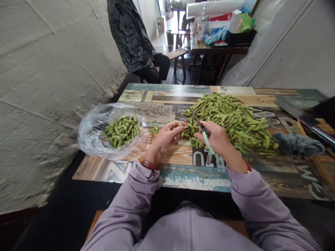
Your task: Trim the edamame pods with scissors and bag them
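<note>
My left hand [165, 135] is closed in a pinch on a green soybean pod [180, 124] above the middle of the table. My right hand [216, 136] grips a pair of scissors [208, 142] with pale green handles, its dark blades pointing up and to the left. Beyond and to the right of that hand spreads a large heap of soybean pods [230, 116]. On the left, a clear plastic bag [90, 134] lies open with a smaller lot of pods [123, 131] inside. Small green scraps [155, 129] lie between the bag and my left hand.
The patterned wooden table [193, 176] carries a grey cloth [298, 143] and a dark flat-bladed tool [298, 112] at the right. A seated person [133, 38] is beyond the far left edge. A cluttered second table [220, 50] stands behind, and a rough wall [52, 80] rises on the left.
</note>
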`<state>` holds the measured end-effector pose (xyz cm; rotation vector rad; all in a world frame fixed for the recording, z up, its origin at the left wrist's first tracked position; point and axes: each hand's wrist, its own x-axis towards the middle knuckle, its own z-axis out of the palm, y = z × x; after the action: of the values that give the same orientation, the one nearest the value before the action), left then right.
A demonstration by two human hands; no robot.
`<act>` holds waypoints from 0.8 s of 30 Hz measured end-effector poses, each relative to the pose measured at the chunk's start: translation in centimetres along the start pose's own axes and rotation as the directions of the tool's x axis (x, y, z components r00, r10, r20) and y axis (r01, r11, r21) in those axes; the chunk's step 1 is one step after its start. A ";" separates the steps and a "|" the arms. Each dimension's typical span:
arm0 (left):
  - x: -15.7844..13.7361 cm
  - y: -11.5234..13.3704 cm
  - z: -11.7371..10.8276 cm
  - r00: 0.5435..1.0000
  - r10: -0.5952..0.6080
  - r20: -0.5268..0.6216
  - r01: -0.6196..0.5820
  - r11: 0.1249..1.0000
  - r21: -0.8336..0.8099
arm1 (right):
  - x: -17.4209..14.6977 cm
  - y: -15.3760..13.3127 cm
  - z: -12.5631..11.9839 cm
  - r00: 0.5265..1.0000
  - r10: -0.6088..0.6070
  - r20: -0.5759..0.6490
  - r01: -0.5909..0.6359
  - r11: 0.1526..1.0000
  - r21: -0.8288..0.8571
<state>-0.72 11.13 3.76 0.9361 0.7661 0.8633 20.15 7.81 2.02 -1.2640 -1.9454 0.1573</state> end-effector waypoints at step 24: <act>0.0 -0.4 -0.2 0.986 0.145 -0.083 -0.126 0.971 0.203 | -0.1 -1.6 -1.3 0.961 -0.008 0.276 0.015 1.000 -0.023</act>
<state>-0.77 11.05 3.36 1.1391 0.8912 0.9701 19.86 6.57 3.65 -1.3022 -2.1968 0.3191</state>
